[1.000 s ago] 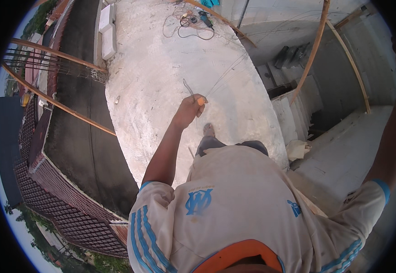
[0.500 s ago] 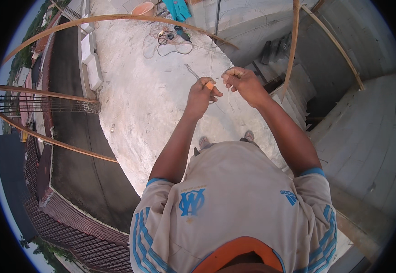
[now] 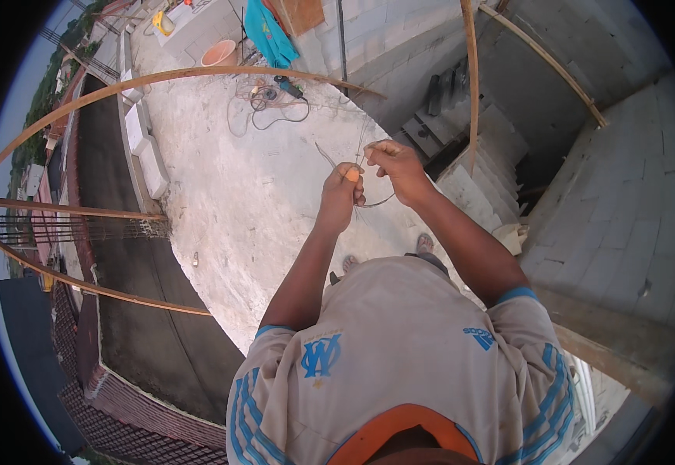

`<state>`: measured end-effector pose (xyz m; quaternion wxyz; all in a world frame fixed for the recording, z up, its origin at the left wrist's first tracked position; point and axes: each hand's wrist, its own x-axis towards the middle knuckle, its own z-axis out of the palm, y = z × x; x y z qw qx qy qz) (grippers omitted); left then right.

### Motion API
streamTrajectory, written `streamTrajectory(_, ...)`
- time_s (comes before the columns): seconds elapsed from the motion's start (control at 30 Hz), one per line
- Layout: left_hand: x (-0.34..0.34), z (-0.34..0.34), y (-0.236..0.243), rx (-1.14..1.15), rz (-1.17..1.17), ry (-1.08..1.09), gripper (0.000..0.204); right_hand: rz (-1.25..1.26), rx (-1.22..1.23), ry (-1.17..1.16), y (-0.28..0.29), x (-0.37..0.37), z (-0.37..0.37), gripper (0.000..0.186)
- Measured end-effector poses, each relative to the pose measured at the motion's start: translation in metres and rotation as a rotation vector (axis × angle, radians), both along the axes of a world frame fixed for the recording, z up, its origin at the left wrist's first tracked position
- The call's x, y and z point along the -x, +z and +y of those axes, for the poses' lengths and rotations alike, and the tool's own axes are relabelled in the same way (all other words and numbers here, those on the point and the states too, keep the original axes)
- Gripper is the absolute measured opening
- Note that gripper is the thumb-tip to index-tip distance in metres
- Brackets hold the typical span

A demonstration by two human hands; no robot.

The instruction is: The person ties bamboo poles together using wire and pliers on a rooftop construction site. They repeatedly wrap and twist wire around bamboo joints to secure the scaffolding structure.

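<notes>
My left hand (image 3: 340, 199) is closed around thin wire and a small orange piece (image 3: 353, 175), whose kind I cannot make out. A grey bent end (image 3: 325, 154) sticks out above that hand. Close by on the right, my right hand (image 3: 396, 168) pinches thin wire (image 3: 362, 144) between thumb and fingertips. A dark wire (image 3: 381, 203) curves below, between the two hands. Both hands are held up over the pale concrete slab, in front of my body, and the fine strands are partly hidden by my fingers.
A power tool (image 3: 290, 87) with a looped cable lies ahead, near a pinkish bucket (image 3: 220, 53) and a teal cloth (image 3: 271, 35). Wooden strips (image 3: 151, 77) cross the view. White blocks (image 3: 149, 166) line the left edge. Concrete stairs (image 3: 495, 159) drop away at right.
The view has shifted, showing more of the area ahead. My right hand has come closer to my left, and a dark curve of wire now shows below them.
</notes>
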<state>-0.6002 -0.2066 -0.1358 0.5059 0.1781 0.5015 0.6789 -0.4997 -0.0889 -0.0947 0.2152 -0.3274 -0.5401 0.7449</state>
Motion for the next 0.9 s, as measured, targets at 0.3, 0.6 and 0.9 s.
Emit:
streamTrajectory(0.3,0.03,-0.071,-0.009,0.157,0.177,-0.222,0.032,0.245,0.213,-0.261,0.055,-0.092,0.106,0.012)
streamTrajectory(0.6,0.035,-0.099,0.009,0.293,0.295,-0.397,0.043,-0.251,0.01,-0.094,0.079,-0.139,0.119,0.014)
streamTrajectory(0.9,-0.008,-0.073,0.026,0.365,0.799,-0.679,0.029,-0.349,-0.113,-0.203,0.079,-0.149,0.152,0.015)
